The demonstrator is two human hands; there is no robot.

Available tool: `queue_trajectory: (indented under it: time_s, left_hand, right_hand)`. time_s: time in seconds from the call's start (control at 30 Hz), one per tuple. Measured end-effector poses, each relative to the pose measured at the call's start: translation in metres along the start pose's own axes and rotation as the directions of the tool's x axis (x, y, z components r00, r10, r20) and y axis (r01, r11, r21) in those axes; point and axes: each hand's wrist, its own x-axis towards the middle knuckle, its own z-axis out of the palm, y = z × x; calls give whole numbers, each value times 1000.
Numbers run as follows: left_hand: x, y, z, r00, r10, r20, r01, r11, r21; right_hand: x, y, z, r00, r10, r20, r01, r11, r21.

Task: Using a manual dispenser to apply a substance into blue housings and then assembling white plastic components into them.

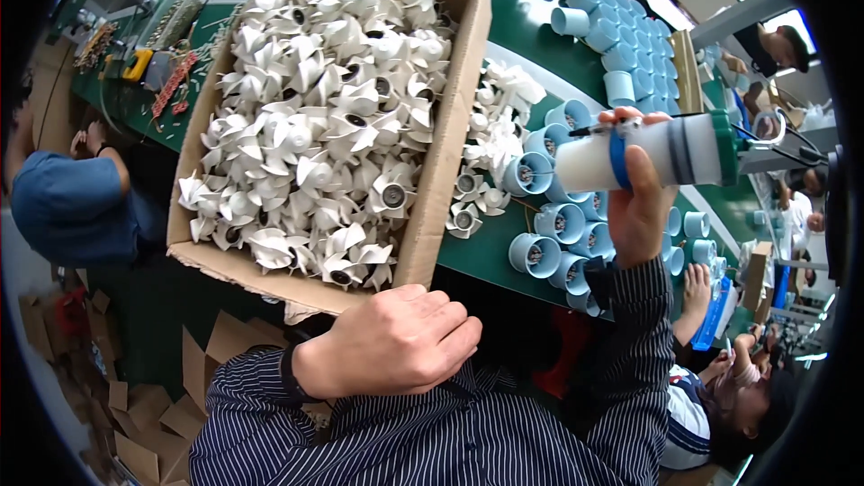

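Note:
My right hand point(637, 202) is wrapped round a white cylindrical tool point(666, 155) with a blue band and a green end cap. The tool lies nearly level above several light-blue cups point(534, 255) with metal parts inside. A metal hook and dark cables show by its green end. My left hand point(400, 342) is closed, fingers curled, in front of the cardboard box point(441, 157); whatever may be inside it is hidden. White fan impellers point(315, 81) with dark round hubs fill the box. More white impellers point(465, 219) lie between the box and the cups.
Rows of light-blue cups point(621, 36) stand at the far right of the green table point(513, 27). Wires and small parts point(175, 81) lie at the far left. A person in blue point(81, 198) sits left; other people sit right. Open cartons point(162, 414) are at lower left.

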Motion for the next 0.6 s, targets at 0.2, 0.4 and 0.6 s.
queue_trajectory:
  time_s: [0.2,0.4,0.6]
  left_hand:
    - [-8,20,-13,988,53,146,-76,985,157]
    - [9,48,-51,886,169,432,-304,915,265]
    - [48,34,-45,856,240,459,-396,873,283]
  right_hand:
    - [-1,-21,-10,998,-59,-27,58,998,-10]
    - [1,-42,-19,991,-112,-78,110,993,-32]
    - [8,-42,-9,985,-120,-124,126,991,37]
